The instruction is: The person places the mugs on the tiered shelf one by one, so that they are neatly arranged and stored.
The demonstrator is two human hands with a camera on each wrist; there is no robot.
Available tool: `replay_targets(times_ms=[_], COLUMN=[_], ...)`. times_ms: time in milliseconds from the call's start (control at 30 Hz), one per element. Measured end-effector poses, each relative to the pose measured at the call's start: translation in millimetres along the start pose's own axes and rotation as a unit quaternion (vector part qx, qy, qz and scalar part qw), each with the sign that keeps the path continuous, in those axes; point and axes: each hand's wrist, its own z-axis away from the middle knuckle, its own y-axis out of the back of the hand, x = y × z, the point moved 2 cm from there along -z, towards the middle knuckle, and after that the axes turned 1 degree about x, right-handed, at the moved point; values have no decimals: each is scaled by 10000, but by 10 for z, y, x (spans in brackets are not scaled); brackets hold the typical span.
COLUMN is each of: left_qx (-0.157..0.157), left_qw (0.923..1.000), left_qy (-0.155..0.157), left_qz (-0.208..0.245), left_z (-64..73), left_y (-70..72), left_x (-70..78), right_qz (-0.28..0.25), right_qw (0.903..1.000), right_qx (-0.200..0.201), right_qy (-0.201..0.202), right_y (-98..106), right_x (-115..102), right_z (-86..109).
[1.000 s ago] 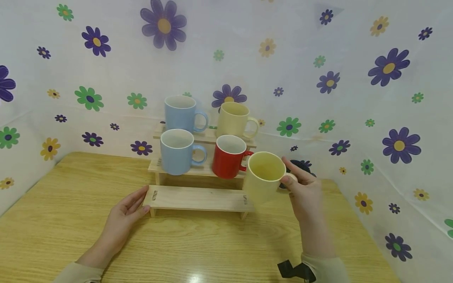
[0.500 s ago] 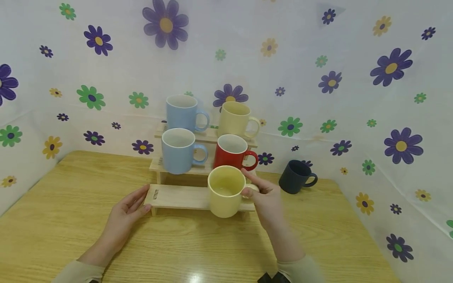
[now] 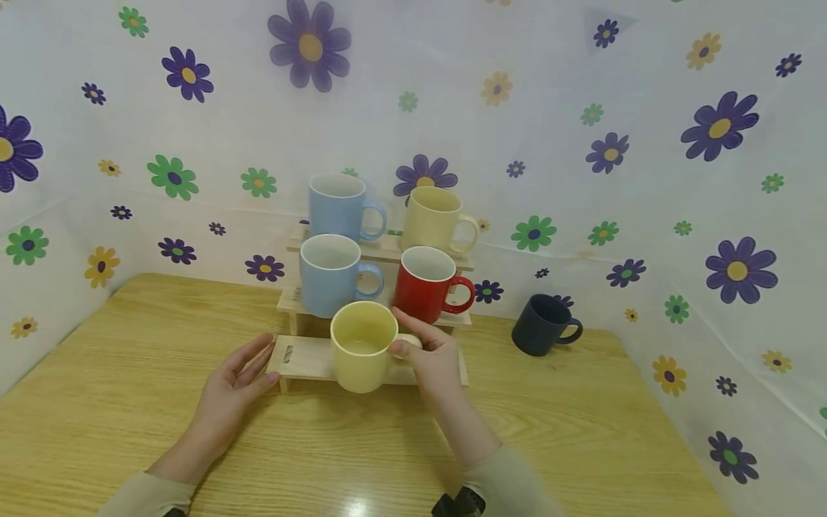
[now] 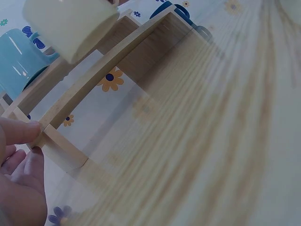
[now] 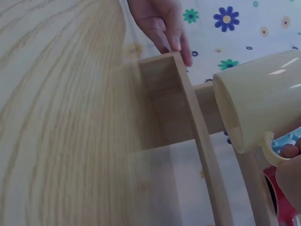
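Observation:
My right hand (image 3: pixel 434 359) pinches the handle of a pale yellow mug (image 3: pixel 363 359). The mug is upright above the front of the lowest step of a wooden three-step rack (image 3: pixel 310 359); in the right wrist view a gap shows between its base and the step. My left hand (image 3: pixel 235 391) grips the left end of that step, thumb at the front and fingers behind. In the left wrist view its fingertips (image 4: pixel 28 132) touch the step's corner. On the middle step stand a light blue mug (image 3: pixel 329 280) and a red mug (image 3: pixel 420 291).
The top step bears another light blue mug (image 3: pixel 336 208) and another pale yellow mug (image 3: pixel 429 219). A dark navy mug (image 3: pixel 539 327) stands on the wooden table (image 3: pixel 568 431), right of the rack. A flower-patterned cloth (image 3: pixel 517 129) rises behind and on both sides.
My right hand has carried the pale yellow mug leftward, from the rack's right side to above the lowest step. The navy mug came fully into sight. My left hand has kept its place.

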Motion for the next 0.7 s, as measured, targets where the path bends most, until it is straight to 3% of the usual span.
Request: replay_targets(times_ms=[367,700], left_qx=[0,10], left_qw=[10000,10000], left_qy=[-79,-48], left_qz=[8,19], left_z=[-7,-9], left_y=[9,10], left_x=[-18,-13], right_qz=[-319,-594], right_qw=[9987,9975], right_qx=[-336,-326], right_qy=[201,187], right_y=[-299,-434], right_x=[196,332], right_z=[-80,-131])
